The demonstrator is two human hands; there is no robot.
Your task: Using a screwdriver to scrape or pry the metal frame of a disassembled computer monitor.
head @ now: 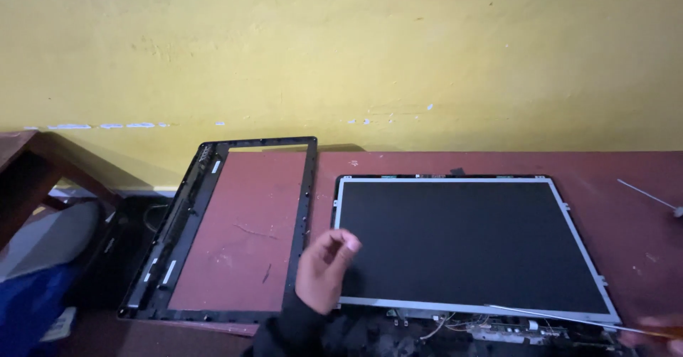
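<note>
We have a flat screen panel [466,243] lying face up on the red-brown table [626,186], its dark glass edged by a bare metal rim. Its black plastic frame [307,186] is already off and lies just to the left of it, empty, so that the table shows through the opening. That much of the stripping down looks done to us. Along the near edge of the panel, loose wires and a small circuit board [498,328] are exposed, and these seem to be what is left to deal with.

Our left hand [324,268] hovers at the near left corner of the panel, between it and the frame, fingers loosely curled and holding nothing. Our right hand [654,327] barely shows at the near right edge of the view; it appears to grip a long thin tool [555,316] that lies across the near right corner of the panel, though we cannot tell for certain how far closed it is. A second thin rod [647,197] rests on the table to the far right. A yellow wall [356,51] stands behind
</note>
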